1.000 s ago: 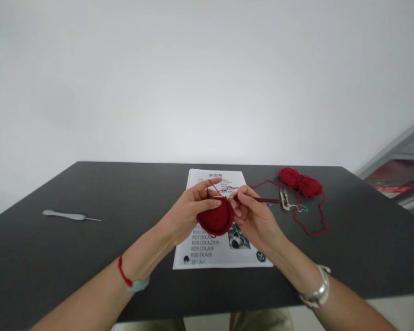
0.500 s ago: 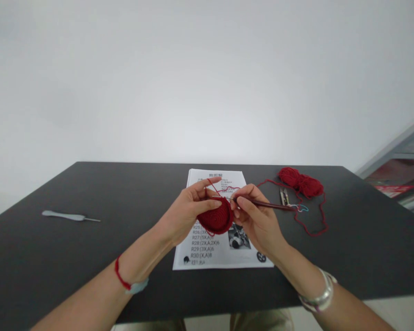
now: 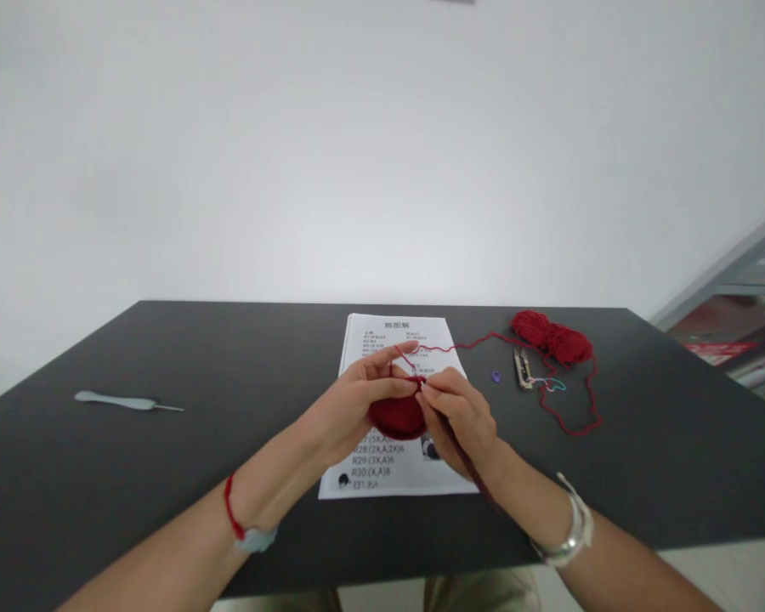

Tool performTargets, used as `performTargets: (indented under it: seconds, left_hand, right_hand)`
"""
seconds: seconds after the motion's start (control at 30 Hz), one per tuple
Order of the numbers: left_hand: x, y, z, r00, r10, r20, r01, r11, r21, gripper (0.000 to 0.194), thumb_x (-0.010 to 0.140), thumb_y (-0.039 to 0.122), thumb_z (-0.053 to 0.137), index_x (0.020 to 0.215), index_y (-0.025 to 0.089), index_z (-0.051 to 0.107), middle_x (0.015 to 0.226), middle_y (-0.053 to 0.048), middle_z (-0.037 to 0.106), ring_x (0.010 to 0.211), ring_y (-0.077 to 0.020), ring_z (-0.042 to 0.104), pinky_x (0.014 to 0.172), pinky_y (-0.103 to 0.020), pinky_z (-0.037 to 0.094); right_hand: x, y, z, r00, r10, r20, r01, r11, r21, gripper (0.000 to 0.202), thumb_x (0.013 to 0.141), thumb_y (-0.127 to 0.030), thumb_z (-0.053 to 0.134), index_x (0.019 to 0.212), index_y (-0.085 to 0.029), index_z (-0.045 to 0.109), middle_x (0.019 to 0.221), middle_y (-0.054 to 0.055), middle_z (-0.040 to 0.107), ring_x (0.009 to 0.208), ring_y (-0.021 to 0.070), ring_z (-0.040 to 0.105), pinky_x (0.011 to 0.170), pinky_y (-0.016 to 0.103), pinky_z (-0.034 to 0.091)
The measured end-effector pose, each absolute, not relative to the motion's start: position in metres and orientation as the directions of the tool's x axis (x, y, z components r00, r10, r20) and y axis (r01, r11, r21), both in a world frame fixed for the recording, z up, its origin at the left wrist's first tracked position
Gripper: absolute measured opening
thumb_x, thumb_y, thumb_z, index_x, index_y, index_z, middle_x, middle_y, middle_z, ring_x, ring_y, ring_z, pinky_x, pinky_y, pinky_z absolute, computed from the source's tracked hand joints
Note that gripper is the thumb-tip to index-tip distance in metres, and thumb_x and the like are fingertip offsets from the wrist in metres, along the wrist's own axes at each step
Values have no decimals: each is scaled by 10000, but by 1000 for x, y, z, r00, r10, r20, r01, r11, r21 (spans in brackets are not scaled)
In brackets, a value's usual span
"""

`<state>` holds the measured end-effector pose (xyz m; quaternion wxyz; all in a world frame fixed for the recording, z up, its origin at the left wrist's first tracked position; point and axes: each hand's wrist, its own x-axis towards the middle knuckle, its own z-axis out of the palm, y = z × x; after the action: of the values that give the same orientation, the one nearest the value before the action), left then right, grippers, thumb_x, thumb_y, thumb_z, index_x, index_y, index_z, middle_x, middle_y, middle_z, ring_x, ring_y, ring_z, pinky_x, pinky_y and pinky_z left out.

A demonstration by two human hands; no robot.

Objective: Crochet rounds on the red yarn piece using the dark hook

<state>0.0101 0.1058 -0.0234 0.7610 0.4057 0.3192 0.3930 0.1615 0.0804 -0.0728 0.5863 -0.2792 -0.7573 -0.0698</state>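
In my left hand point(image 3: 350, 399) is a round, dark red crochet piece point(image 3: 396, 416), pinched at its upper edge by the thumb. A strand of red yarn point(image 3: 446, 348) loops over the raised left index finger. My right hand point(image 3: 462, 421) is closed around a crochet hook with a dark brown handle point(image 3: 462, 459). The hook's tip meets the top right edge of the crochet piece, close to my left thumb; fingers partly hide it. Both hands are above printed pattern sheets point(image 3: 395, 484).
At the right lie a red yarn skein point(image 3: 552, 337), small thread snips point(image 3: 522, 370) with a light blue loop point(image 3: 556, 385), and a small purple stitch marker point(image 3: 495, 376). A grey-handled hook point(image 3: 118, 401) lies far left on the dark table point(image 3: 229, 365).
My right hand has turned, swinging the hook's handle from pointing right to pointing down toward me. The crochet piece has tilted flatter and sits slightly lower. The purple marker has come into sight.
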Motion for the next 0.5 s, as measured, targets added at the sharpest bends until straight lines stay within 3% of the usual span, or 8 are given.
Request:
performTargets:
  seconds: [0.07, 0.17, 0.27, 0.5]
  left_hand:
    - [8, 110, -24, 514, 832, -207, -348, 423, 836, 519, 570, 75, 779, 1078, 145, 698, 688, 10, 667, 601, -86, 575, 616, -206, 420]
    - [4, 117, -23, 496, 843, -210, -354, 417, 837, 491, 585, 61, 763, 1064, 139, 692, 761, -19, 699, 647, -108, 617, 657, -224, 456]
    - [-1, 122, -22, 486, 856, -175, -336, 368, 867, 492, 597, 62, 761, 1076, 135, 674, 749, -14, 702, 611, -94, 610, 621, -208, 454]
    - [-13, 128, -16, 586, 798, -141, -241, 338, 910, 494, 612, 74, 786, 1089, 110, 662, 680, 28, 644, 563, -62, 566, 536, -170, 415]
  right_hand:
    - [161, 82, -71, -45, 471, 881, 354, 832, -427, 184, 878, -74, 546, 924, -252, 548, 824, 8, 594, 695, 135, 581, 571, 245, 483]
    - [162, 85, -67, 50, 737, 674, -39, 676, -736, 117, 868, -128, 594, 854, -242, 574, 831, -4, 589, 613, 104, 552, 493, 215, 448]
    - [165, 87, -63, 42, 837, 546, -253, 538, -804, 95, 841, -158, 640, 799, -227, 591, 798, -20, 582, 515, 75, 504, 439, 204, 404]
    - [174, 86, -52, 8, 876, 482, -311, 460, -832, 97, 785, -197, 714, 754, -210, 623, 765, -14, 612, 489, 71, 500, 443, 218, 386]
